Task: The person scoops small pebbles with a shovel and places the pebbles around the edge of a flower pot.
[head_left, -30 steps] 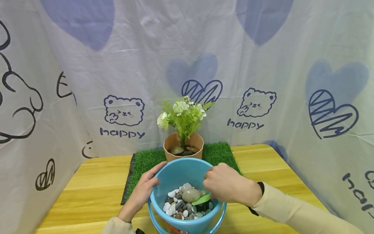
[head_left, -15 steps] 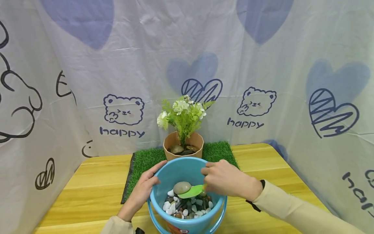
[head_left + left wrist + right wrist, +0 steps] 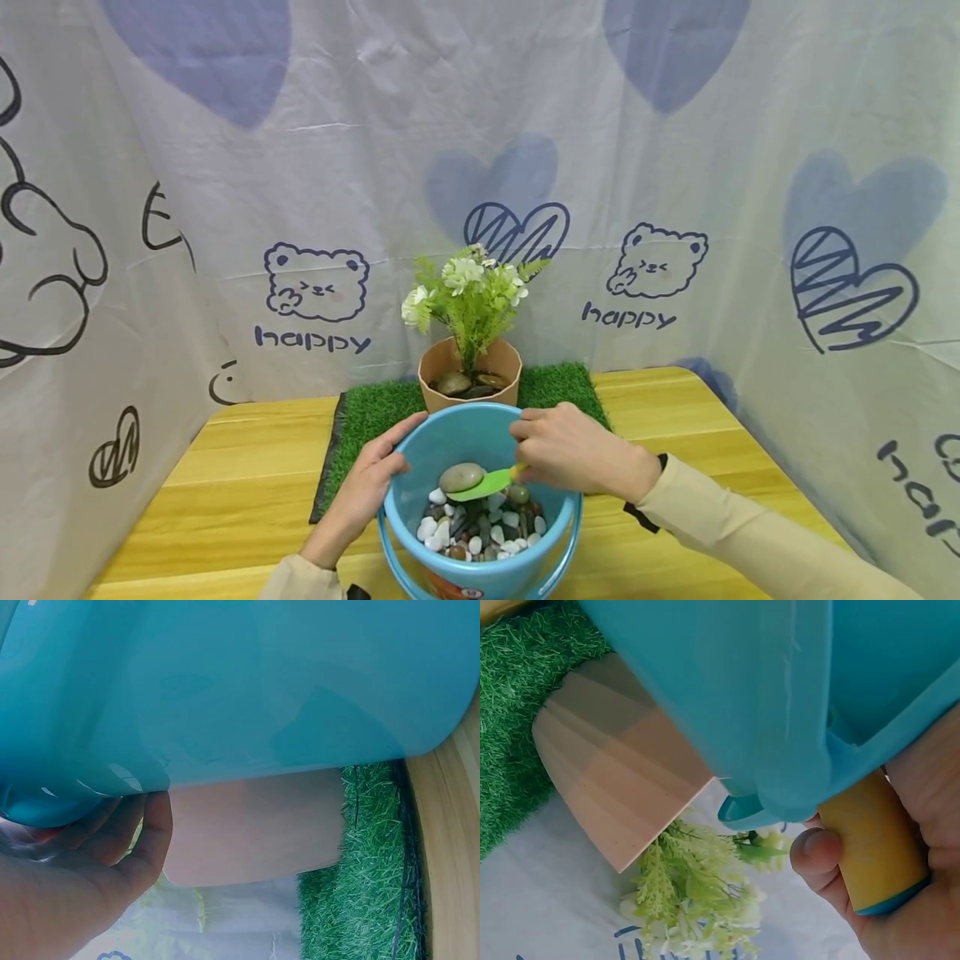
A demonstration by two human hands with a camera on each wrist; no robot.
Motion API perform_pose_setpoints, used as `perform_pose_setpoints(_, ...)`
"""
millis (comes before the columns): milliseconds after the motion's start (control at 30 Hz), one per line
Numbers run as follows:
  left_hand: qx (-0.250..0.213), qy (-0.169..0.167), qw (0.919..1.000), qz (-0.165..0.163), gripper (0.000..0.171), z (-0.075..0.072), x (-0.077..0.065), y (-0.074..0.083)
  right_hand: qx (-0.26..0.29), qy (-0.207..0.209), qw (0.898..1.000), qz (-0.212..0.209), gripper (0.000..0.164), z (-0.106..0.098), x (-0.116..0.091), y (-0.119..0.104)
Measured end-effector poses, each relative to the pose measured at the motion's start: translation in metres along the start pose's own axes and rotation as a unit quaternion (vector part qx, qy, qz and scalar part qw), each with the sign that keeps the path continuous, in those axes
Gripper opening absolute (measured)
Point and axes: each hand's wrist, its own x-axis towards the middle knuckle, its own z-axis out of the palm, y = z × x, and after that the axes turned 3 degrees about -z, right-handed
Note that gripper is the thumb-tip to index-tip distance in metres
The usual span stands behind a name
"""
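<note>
A light-blue bucket stands at the table's front, with white, grey, brown and dark pebbles inside. My left hand holds its left rim, thumb at the inner side and fingers along the outside, as the left wrist view also shows. My right hand, over the right rim, grips a small toy shovel by its yellow handle with a blue end. The shovel's green blade points left inside the bucket. A large smooth grey stone lies at the blade's tip, overlapping it in the head view.
Right behind the bucket stands a tan flowerpot with stones, white flowers and green leaves. It rests on a green turf mat. A printed curtain encloses the wooden table. The bucket's handle hangs down in front.
The shovel and right hand have moved up and left in the bucket. The large stone has shifted left toward the inner wall. My left hand keeps its place on the rim.
</note>
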Motion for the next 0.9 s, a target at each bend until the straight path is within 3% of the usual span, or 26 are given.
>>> perform_pose_setpoints(467, 0.001, -0.017, 0.9998, 0.005, 0.066, -0.002, 0.000, 0.000, 0.020, -0.010, 0.999, 0.024, 0.022, 0.007, 0.005, 0.010)
perform_pose_setpoints(900, 0.003, -0.017, 0.9998, 0.009, 0.066, -0.003, 0.000, -0.001, -0.021, -0.002, 0.999, 0.040, 0.022, 0.012, 0.010, 0.010)
